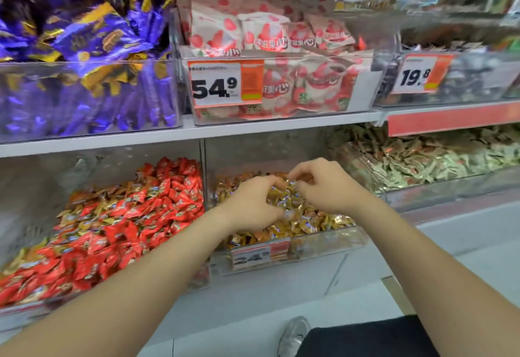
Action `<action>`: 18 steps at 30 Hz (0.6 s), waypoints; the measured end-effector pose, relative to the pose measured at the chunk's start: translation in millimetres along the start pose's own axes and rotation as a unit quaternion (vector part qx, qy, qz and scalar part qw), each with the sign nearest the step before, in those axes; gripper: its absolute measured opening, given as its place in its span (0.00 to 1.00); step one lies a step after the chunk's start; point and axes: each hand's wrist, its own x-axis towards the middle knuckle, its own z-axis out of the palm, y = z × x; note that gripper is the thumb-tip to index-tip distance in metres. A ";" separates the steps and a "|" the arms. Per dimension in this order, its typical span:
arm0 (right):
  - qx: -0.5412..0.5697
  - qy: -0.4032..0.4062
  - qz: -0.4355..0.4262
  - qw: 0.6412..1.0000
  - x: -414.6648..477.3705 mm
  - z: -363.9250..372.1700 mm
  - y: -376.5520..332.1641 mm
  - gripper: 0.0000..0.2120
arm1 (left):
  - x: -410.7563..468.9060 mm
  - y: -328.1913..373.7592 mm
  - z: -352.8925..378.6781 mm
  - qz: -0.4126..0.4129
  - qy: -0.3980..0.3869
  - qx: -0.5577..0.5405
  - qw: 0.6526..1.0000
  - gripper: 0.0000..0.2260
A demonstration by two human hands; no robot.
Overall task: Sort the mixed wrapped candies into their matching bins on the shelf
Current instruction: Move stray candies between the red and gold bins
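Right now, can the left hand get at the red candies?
Probably yes. The left hand is in the gold candies, next to the red candies; only the clear divider stands between, and the red pile lies open on top.

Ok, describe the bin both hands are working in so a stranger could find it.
Find the 54.9 price tag on the upper shelf. Directly below sits a clear bin. Only this one holds gold-wrapped candies; its left neighbour is mostly red.
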 end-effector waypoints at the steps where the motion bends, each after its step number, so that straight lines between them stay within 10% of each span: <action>1: 0.006 0.004 -0.013 1.000 -2.8 -3.0 -11.2 0.13 | -9.8 1.5 -5.3 0.047 0.014 0.068 0.996 0.17; 7: 0.016 -0.069 -0.132 0.989 -14.6 7.1 -103.9 0.12 | -92.7 -27.7 -55.7 0.197 0.155 0.279 0.927 0.05; 14: -0.003 -0.036 -0.198 0.980 5.1 69.6 -192.4 0.16 | -117.5 -128.3 -142.9 -0.051 0.236 0.158 0.957 0.07; 18: -0.037 -0.056 -0.214 0.974 36.2 98.7 -210.8 0.20 | -124.2 -168.5 -164.7 -0.171 0.133 0.150 0.965 0.13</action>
